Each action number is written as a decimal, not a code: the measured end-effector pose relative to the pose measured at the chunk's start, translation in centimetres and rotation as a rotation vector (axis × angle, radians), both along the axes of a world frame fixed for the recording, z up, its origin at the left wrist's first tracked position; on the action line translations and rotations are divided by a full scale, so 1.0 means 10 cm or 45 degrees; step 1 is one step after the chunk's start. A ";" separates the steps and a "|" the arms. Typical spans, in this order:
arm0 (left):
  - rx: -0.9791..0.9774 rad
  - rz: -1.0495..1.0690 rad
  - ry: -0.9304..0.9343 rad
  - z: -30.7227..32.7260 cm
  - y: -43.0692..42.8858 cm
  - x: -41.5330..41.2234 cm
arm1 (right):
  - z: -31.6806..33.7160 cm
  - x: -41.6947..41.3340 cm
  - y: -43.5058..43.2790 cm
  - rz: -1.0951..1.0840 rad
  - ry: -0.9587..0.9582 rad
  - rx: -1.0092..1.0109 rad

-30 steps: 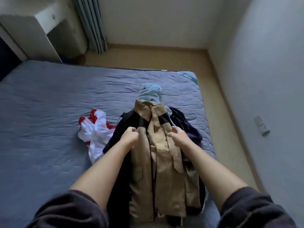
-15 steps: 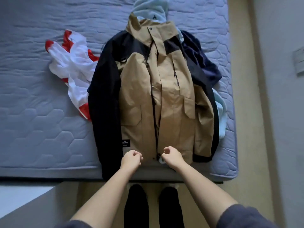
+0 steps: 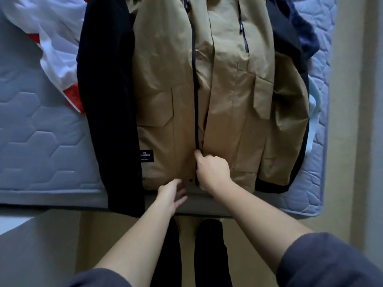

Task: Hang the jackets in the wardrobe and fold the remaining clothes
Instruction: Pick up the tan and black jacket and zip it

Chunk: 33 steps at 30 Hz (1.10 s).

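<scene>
Squarely in mid-frame, spread front-up across the near edge of the bed [image 3: 41, 131]: tan jacket [image 3: 228, 90] with black sleeves, collar and shoulders cut off by the top of the frame, one black sleeve hanging over the mattress edge at lower left. Small black label [image 3: 146, 155] near the hem, lettering too blurred to read. Right hand [image 3: 213, 170] curled, pinching the jacket's front edge by the dark zip line just above the hem; zip pull itself hidden under the fingers. Left hand [image 3: 171, 193] just below and left of it, fingers loosely straight, touching the hem, gripping nothing. Half buried under the jacket: white and red garment [image 3: 51, 38] at upper left, navy garment [image 3: 302, 27] at upper right, pale blue cloth [image 3: 314, 100] peeking out at the right edge; kind of each impossible to tell. Grey-blue quilted mattress cover with hexagon stitching. Beige floor [image 3: 350, 121] along the right side of the bed, pale wall [image 3: 375, 141] beyond. Dark trouser legs [image 3: 209, 245] at bottom centre, grey sleeves [image 3: 323, 264] in the lower corners.
</scene>
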<state>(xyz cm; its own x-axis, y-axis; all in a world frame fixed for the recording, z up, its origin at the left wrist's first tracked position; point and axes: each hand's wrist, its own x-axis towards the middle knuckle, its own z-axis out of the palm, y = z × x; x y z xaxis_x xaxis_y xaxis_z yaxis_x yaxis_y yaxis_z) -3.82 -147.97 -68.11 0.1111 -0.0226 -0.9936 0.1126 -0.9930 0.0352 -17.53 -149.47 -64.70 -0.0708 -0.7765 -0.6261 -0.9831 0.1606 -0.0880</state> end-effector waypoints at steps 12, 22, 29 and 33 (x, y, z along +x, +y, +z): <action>-0.023 0.333 -0.029 -0.11 0.10 -0.08 | -0.08 -0.18 -0.03 0.008 0.021 0.120; -0.178 0.297 0.007 -0.08 0.12 0.16 | -0.03 -0.13 -0.35 0.374 0.363 0.454; -0.287 0.206 0.234 0.31 0.16 0.22 | 0.25 -0.34 0.13 -0.439 -0.343 -0.081; -0.300 0.318 0.514 0.54 0.24 0.19 | 0.39 -0.34 0.61 -1.142 -0.732 -0.239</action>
